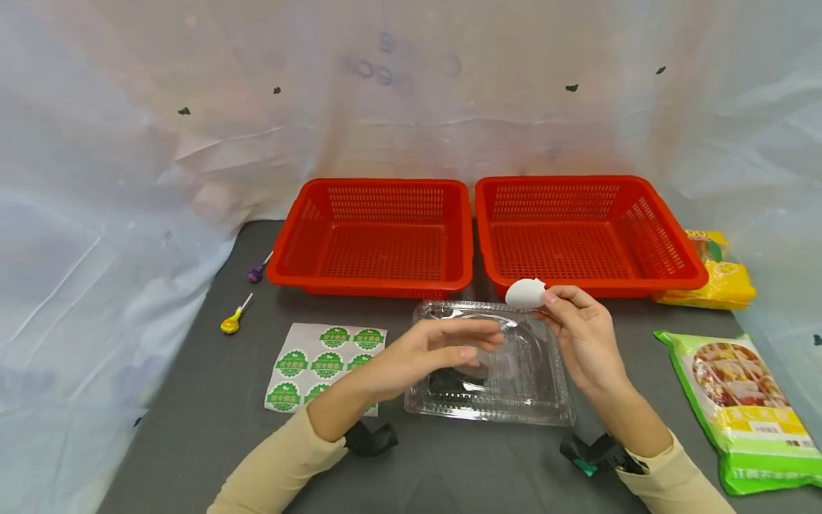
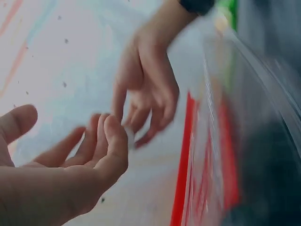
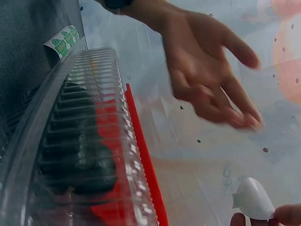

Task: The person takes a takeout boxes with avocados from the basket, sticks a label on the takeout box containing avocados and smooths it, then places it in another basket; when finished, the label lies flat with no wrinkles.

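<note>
My right hand [image 1: 581, 339] pinches a small white round sticker [image 1: 525, 293] between thumb and fingertips, above the far right part of a clear plastic clamshell box [image 1: 526, 400]. In the right wrist view the sticker [image 3: 254, 197] looks slightly curled, its white side showing. My left hand [image 1: 437, 350] hovers over the box's left part, fingers extended and holding nothing. The box lid looks closed; dark rounded shapes [image 3: 82, 155] show through its wall, their kind unclear. Left of the box lies a sheet of green-and-white round stickers [image 1: 327, 365], partly covered by my left forearm.
Two red plastic baskets [image 1: 385, 284] [image 1: 597, 285] stand side by side behind the box. A yellow lollipop [image 1: 231, 323] and a purple one [image 1: 255, 274] lie at left. At right are a green-edged food bag [image 1: 751, 400] and yellow packs [image 1: 732, 285]. Pale sheeting hangs around the table.
</note>
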The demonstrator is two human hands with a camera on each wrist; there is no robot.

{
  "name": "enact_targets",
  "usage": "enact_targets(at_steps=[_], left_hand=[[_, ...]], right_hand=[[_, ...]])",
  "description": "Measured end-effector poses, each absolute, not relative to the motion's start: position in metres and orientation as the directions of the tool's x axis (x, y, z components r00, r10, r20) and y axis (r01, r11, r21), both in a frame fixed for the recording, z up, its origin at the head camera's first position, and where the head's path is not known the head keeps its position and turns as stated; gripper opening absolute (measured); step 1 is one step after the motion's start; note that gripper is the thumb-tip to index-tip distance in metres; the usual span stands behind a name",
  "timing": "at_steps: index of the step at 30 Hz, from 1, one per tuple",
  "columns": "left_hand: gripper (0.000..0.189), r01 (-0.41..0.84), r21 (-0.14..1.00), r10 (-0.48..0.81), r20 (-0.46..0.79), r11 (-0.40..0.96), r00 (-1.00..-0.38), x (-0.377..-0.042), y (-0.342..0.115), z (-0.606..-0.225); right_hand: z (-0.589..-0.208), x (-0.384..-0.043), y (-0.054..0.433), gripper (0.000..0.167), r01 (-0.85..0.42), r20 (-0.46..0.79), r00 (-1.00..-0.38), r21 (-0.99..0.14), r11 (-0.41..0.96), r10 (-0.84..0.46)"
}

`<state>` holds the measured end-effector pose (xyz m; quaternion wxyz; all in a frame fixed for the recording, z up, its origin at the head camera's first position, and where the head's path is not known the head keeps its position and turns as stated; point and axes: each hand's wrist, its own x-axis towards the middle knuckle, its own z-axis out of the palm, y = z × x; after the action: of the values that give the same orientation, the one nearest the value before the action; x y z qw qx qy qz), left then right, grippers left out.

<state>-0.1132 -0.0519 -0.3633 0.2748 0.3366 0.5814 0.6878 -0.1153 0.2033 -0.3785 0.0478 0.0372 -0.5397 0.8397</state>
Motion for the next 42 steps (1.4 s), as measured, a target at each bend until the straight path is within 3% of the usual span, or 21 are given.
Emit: enact_targets(at_steps=[6, 11, 16, 22, 25, 29, 36, 42], left_hand=[[0.051, -0.207, 0.960, 0.811, 0.034, -0.189, -0.584, -0.121, -0.023, -0.361], [0.052, -0.245, 0.945, 0.791, 0.023, -0.217, -0.611, -0.122, -0.020, -0.362], [0.046, -0.179, 0.961, 0.733, 0.036, -0.213, -0.679, -0.121, -0.021, -0.364], [0.033, -0.083, 0.991, 0.560, -0.010, -0.106, -0.828, -0.118, -0.020, -0.370], [0.029, -0.059, 0.994, 0.503, -0.004, -0.093, -0.864, -0.118, -0.020, -0.372], [0.029, 0.016, 0.999, 0.512, 0.036, -0.043, -0.858, -0.119, -0.024, -0.375], [0.024, 0.206, 0.975, 0.631, 0.109, 0.082, -0.768, -0.124, -0.032, -0.376], [0.031, 0.291, 0.945, 0.532, 0.172, 0.148, -0.829, -0.131, -0.032, -0.378]], right_hand=[[-0.379, -0.110, 0.199, 0.014, -0.144, 0.161, -0.987, -0.896, -0.420, -0.005], [-0.378, -0.110, 0.199, 0.019, -0.220, 0.292, -0.951, -0.868, -0.446, -0.099], [-0.380, -0.113, 0.201, 0.026, -0.312, 0.429, -0.880, -0.845, -0.435, -0.203], [-0.382, -0.112, 0.201, 0.022, -0.338, 0.412, -0.895, -0.876, -0.344, -0.169], [-0.382, -0.111, 0.201, 0.022, -0.334, 0.388, -0.909, -0.897, -0.290, -0.153], [-0.382, -0.110, 0.202, 0.025, -0.303, 0.349, -0.916, -0.925, -0.232, -0.198], [-0.384, -0.110, 0.202, 0.025, -0.291, 0.322, -0.907, -0.945, -0.149, -0.270], [-0.383, -0.110, 0.203, 0.024, -0.295, 0.314, -0.917, -0.949, -0.113, -0.247]])
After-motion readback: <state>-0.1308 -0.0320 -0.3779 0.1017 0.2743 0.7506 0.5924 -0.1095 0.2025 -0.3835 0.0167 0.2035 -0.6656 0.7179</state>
